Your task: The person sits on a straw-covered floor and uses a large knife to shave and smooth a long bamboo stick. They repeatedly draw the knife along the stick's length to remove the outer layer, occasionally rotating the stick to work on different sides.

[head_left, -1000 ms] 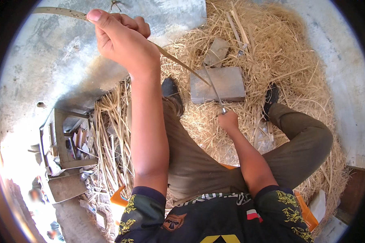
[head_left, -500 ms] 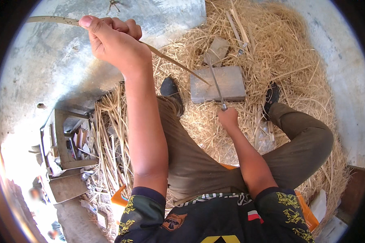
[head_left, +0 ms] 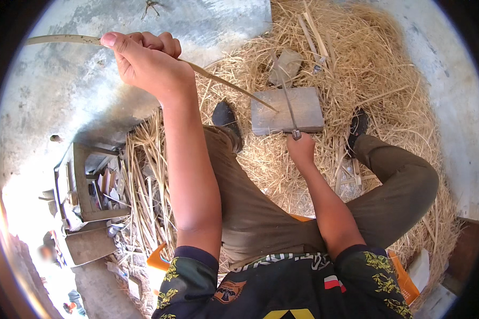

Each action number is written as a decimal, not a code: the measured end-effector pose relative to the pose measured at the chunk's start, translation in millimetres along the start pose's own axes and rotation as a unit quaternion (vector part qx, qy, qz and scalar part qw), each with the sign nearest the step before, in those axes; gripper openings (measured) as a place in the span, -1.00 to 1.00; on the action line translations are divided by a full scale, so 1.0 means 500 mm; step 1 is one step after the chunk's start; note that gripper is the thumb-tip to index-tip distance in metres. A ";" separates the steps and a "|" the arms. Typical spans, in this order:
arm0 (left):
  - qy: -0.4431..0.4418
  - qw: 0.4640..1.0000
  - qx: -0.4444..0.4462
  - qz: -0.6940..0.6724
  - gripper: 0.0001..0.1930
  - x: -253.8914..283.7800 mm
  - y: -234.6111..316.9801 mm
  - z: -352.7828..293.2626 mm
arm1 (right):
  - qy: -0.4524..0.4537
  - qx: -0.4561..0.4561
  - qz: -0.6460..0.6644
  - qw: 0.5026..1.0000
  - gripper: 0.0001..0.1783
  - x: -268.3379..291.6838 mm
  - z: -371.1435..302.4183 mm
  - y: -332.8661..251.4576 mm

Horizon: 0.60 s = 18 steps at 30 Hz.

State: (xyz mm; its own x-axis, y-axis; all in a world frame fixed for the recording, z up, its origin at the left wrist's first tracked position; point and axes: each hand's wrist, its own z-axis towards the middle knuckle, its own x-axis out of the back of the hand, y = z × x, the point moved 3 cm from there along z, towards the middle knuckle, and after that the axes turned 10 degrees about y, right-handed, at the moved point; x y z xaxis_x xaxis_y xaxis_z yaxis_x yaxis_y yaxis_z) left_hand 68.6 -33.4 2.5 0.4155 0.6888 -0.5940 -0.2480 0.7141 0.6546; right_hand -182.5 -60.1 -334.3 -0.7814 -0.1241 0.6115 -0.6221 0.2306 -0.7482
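Holding, left: my left hand [head_left: 151, 64], raised, fingers curled closed round a long, thin, tan strip [head_left: 226, 82], thumb laid along it. Strip: one end running off past the thumb toward the left rim; the other slanting down to finish over the top face of a flat grey-brown block [head_left: 308, 109]; whether that tip touches, I cannot tell.

Holding, right: my right hand [head_left: 302, 149], a closed fist just beside the block's near edge, its handle hidden within. Tool: one slim long blade [head_left: 289, 103], metal collar at the fist, pointing away from me across the block, right of the strip's tip; contact with the block unclear.

Surroundings: one grey, rough-sided slab [head_left: 288, 66], beyond the block; pale shavings [head_left: 378, 53], heaped about both; loose strips [head_left: 149, 175], bundled lengthwise to my left; one wooden frame [head_left: 81, 181], scraps inside, beside them; two dark shoes [head_left: 226, 117], mine, flanking the block.
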 end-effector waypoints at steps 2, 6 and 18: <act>-0.006 1.000 0.000 -0.003 -0.37 -0.002 -0.005 -0.001 | 0.009 -0.010 -0.020 1.000 -0.64 -0.021 0.000 0.040; -0.008 0.998 0.017 -0.058 -0.42 -0.021 0.000 -0.017 | 0.011 -0.025 -0.115 0.993 -0.62 -0.034 0.011 0.097; -0.003 0.998 0.011 -0.057 -0.44 -0.009 -0.006 -0.006 | -0.014 -0.060 -0.110 0.992 -0.66 -0.023 -0.028 0.097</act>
State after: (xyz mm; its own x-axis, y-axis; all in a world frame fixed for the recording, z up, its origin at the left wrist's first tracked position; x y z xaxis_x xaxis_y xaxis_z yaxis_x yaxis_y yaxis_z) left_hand 64.9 -38.4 1.7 0.4449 0.6029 -0.6623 -0.1799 0.7846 0.5934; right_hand -202.9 -33.8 -374.0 -0.6297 -0.2113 0.7475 -0.7687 0.3079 -0.5606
